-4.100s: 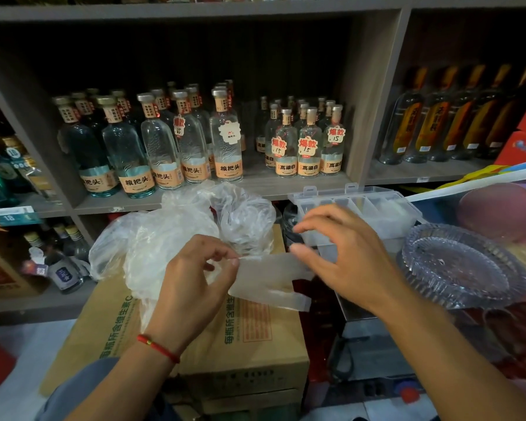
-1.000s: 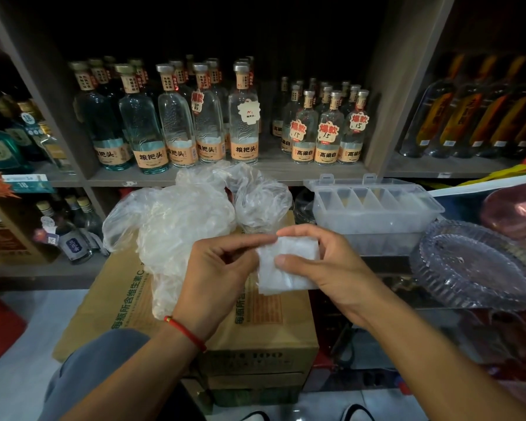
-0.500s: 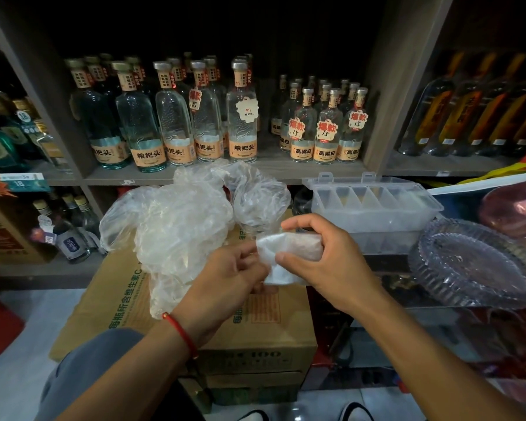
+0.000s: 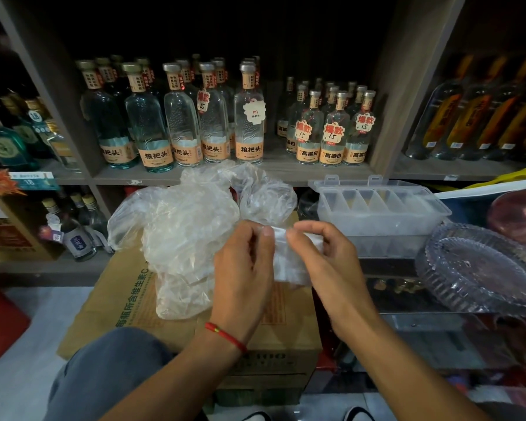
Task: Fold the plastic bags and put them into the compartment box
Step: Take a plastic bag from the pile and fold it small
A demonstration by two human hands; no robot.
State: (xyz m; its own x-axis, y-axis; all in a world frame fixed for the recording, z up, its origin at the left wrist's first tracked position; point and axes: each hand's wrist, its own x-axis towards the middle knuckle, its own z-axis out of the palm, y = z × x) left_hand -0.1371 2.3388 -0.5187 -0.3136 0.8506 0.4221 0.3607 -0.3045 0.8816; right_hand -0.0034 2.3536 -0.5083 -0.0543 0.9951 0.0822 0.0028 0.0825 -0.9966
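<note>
Shelves of bottles point(image 4: 246, 117) fill the far wall, and a cardboard box point(image 4: 128, 302) sits near me as my work surface. On it, to the left, lies a heap of loose bags point(image 4: 179, 226). My left hand point(image 4: 243, 275) and right hand point(image 4: 325, 262) both pinch a small folded bag point(image 4: 289, 262) between thumb and fingers, held above the box. The clear compartment box point(image 4: 383, 208) stands open just to the far right, beside a glass dish point(image 4: 480, 268).
</note>
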